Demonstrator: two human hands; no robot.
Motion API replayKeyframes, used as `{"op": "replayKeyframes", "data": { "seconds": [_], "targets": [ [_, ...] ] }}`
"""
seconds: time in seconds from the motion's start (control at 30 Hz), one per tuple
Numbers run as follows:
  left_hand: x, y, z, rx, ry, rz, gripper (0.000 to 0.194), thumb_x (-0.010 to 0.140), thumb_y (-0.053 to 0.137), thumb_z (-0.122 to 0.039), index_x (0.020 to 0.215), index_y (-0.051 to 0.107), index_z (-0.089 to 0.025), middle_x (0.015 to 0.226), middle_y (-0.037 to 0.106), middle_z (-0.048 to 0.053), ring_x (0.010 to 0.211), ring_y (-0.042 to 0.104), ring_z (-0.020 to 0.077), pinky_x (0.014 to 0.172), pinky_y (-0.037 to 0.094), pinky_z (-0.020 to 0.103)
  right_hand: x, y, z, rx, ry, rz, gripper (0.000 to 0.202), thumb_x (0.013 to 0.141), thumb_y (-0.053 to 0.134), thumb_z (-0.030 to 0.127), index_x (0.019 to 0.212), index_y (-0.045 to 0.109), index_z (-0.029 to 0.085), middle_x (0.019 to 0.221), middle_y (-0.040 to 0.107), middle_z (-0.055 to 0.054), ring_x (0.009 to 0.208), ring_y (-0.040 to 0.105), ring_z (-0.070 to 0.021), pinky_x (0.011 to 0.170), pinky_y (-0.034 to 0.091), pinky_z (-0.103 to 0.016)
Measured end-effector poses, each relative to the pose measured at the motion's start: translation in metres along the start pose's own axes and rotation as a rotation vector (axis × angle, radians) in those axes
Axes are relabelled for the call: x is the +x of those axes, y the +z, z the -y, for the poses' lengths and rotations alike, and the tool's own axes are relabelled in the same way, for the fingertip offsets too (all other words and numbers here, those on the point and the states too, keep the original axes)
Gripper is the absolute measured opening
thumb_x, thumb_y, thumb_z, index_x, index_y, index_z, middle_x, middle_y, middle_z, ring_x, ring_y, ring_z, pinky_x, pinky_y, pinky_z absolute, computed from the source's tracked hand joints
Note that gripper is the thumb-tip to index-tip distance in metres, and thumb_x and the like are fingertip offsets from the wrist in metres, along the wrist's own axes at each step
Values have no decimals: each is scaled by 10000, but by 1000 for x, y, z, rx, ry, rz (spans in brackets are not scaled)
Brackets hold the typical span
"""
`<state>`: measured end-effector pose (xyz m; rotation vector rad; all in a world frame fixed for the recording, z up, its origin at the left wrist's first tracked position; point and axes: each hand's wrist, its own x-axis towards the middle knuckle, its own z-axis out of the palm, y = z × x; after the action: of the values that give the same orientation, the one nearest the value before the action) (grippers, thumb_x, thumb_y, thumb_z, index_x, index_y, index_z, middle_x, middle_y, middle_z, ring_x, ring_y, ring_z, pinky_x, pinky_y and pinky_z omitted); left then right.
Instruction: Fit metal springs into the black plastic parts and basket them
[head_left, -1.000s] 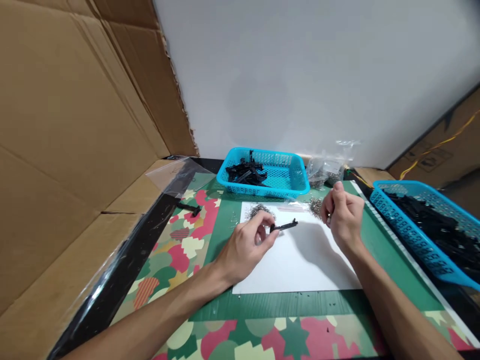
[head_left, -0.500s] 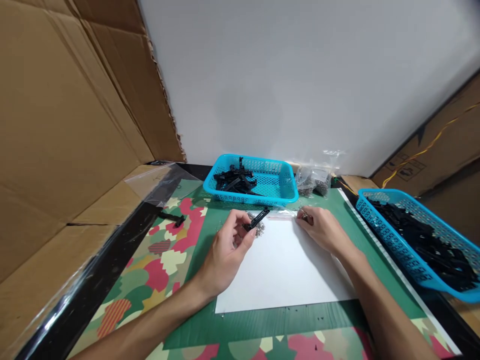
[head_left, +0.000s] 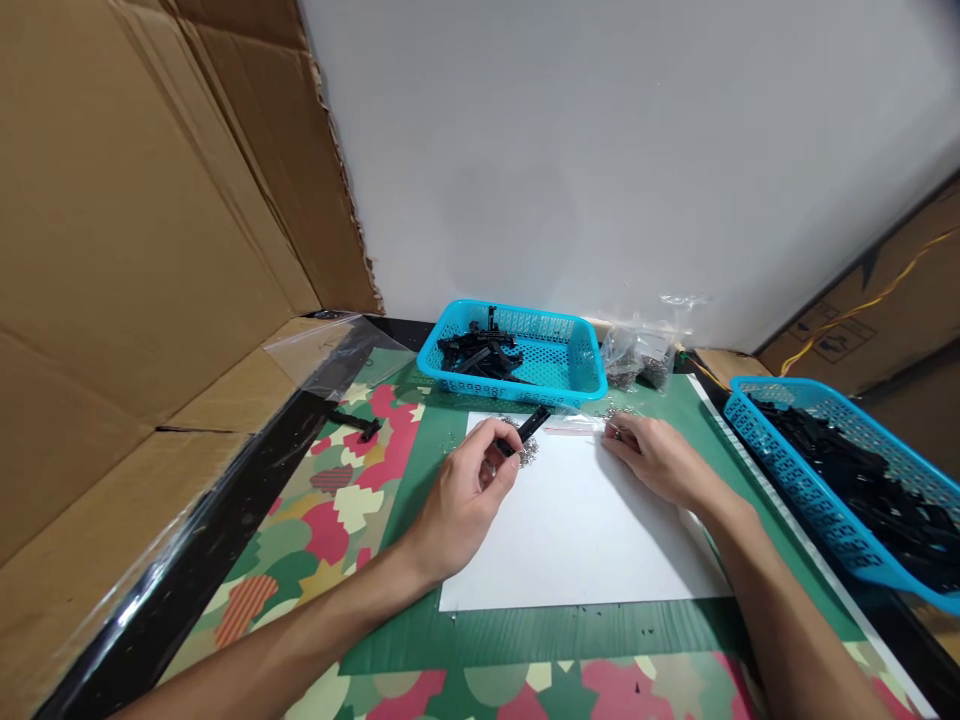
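Note:
My left hand point(head_left: 461, 510) is closed on a long, narrow black plastic part point(head_left: 535, 424), held tilted over the white paper point(head_left: 570, 540). Just behind it lies a heap of small silvery metal pieces point(head_left: 530, 454), partly covered by the fingers. My right hand point(head_left: 664, 465) is at the paper's far right edge, its thumb and fingertips pressed together at a second heap of small metal pieces point(head_left: 619, 412). Whatever the fingertips grip is too small to make out. Between the hands, a flat clear plastic bag point(head_left: 576, 424) lies at the paper's back edge.
A blue basket point(head_left: 517, 389) with several black parts stands at the back; a fuller blue basket point(head_left: 847, 530) is on the right. Clear bags of small pieces point(head_left: 637, 360) rest beside the back basket. Another black part point(head_left: 355, 422) lies left. Cardboard point(head_left: 172, 200) walls the left side.
The black part has turned in my left hand, so its slotted face no longer shows. My right hand stays at the right heap, fingers still together. The view has shifted slightly.

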<state>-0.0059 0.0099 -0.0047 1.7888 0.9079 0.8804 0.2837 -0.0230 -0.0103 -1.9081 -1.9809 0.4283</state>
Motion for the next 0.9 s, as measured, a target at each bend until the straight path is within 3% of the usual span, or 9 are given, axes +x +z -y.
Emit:
{"op": "replayKeyframes", "data": {
  "seconds": [0.13,0.23,0.4,0.7,0.9],
  "targets": [
    [0,1,-2,0,-5,-7,85,1000,567,-294,1013,585,-212,878,581,-15,752,530,140,665,411,257,-2,-6,-3,150,-14,-21,218,1005,528,349,958,649,175,711,615,-2,623,498,-152,573,308,-279],
    [-1,0,-2,0,-11,-6,73,999,564,-283,1013,583,-214,886,580,-17,758,531,139,676,418,260,-3,-9,-4,191,-28,-8,213,986,549,344,908,649,173,649,537,32,587,434,-131,548,281,-271],
    [-1,0,-1,1,-3,0,63,1003,549,-261,1015,588,-212,934,589,-9,785,537,140,700,425,269,-3,-8,-8,100,-9,7,145,919,622,293,880,706,181,608,498,47,575,410,-130,562,278,-277],
    [-1,0,0,42,17,31,66,993,546,-218,987,612,-213,975,624,-1,828,559,154,741,437,284,-3,-3,-8,35,-54,42,193,973,567,301,832,643,194,646,517,32,593,406,-134,556,281,-277],
    [-1,1,2,48,25,34,70,983,547,-212,985,617,-211,982,636,6,819,567,156,727,441,279,-5,-8,-4,267,-52,-15,247,1011,556,391,915,644,181,622,414,57,578,357,-126,547,247,-276]
  ]
}}
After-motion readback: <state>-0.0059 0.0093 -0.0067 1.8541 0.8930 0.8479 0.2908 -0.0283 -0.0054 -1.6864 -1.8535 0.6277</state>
